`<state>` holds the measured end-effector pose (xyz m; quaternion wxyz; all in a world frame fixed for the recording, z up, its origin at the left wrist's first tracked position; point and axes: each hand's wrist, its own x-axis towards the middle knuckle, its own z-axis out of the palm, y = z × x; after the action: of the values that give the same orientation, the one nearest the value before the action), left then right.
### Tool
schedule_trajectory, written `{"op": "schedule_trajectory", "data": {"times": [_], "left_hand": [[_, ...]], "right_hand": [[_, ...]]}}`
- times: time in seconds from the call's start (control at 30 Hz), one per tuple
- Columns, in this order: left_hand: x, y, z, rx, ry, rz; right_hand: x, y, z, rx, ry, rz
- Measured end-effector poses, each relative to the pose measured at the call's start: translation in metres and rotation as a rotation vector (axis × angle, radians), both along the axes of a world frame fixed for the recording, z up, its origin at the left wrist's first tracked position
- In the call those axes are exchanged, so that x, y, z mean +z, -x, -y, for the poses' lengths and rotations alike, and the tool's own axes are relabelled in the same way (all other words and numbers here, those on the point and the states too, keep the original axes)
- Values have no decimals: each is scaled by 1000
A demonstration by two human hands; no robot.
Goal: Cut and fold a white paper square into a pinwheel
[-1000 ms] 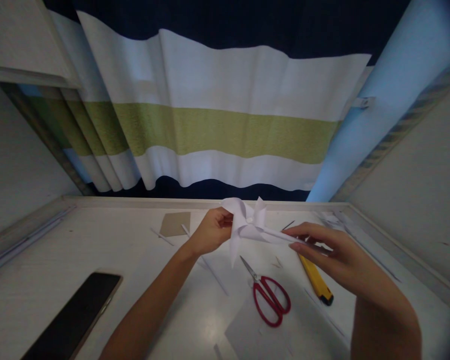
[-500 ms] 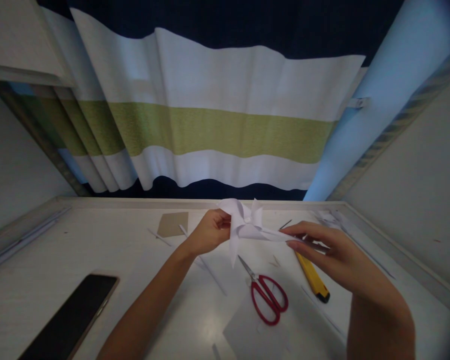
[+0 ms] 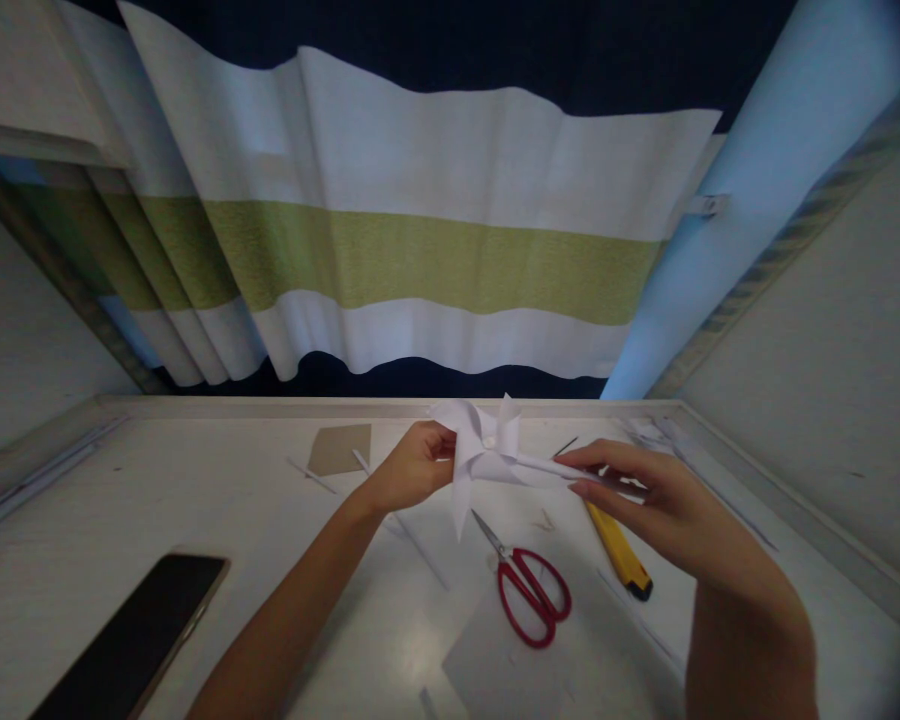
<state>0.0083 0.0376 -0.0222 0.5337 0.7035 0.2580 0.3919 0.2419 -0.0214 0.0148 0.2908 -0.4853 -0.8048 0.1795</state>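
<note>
A white paper pinwheel point(image 3: 487, 445) is held up above the table, its folded blades facing me. My left hand point(image 3: 420, 465) is closed at its left side, with some fingertips hidden behind the blades. A rolled white paper stick point(image 3: 544, 465) runs rightward from the pinwheel into my right hand point(image 3: 637, 490), which pinches it between thumb and fingers. Below the pinwheel lie red-handled scissors point(image 3: 529, 590) with the blades pointing up and left. A yellow utility knife point(image 3: 619, 550) rests under my right hand.
A black phone point(image 3: 131, 635) lies at the left front. Near the back sit a tan card piece point(image 3: 340, 449) and thin paper strips point(image 3: 420, 550). A white paper sheet point(image 3: 487, 660) is under the scissors. Behind the table point(image 3: 225, 480) hangs a striped curtain point(image 3: 420, 260).
The pinwheel has turned slightly, and more of the paper stick shows between it and my right hand. Both hands keep their grips. The whole view has shifted a little.
</note>
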Motion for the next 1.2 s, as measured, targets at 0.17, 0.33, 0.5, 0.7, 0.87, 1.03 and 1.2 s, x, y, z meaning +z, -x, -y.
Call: {"op": "schedule_trajectory", "data": {"times": [0.17,0.33,0.5,0.7,0.87,1.03,1.2], "left_hand": [[1,-1,1,24,-48,-56],[0,6,-4,99,-105,-136],[1,23,-18,285,-176,-177],[7,35,-26,449,-218,-175],[7,33,-24,464,-230,-213],[8,31,-22,438,-229,-239],[9,31,-23,437,-225,-250]], "right_hand": [[1,2,1,13,17,-6],[0,-3,-2,-20,31,-18],[-11,-30,-25,-175,-42,-11],[-46,-85,-74,-490,-21,49],[-89,-123,-102,-755,87,182],[-118,-149,-108,-925,184,264],[-134,-165,-108,-1015,266,311]]}}
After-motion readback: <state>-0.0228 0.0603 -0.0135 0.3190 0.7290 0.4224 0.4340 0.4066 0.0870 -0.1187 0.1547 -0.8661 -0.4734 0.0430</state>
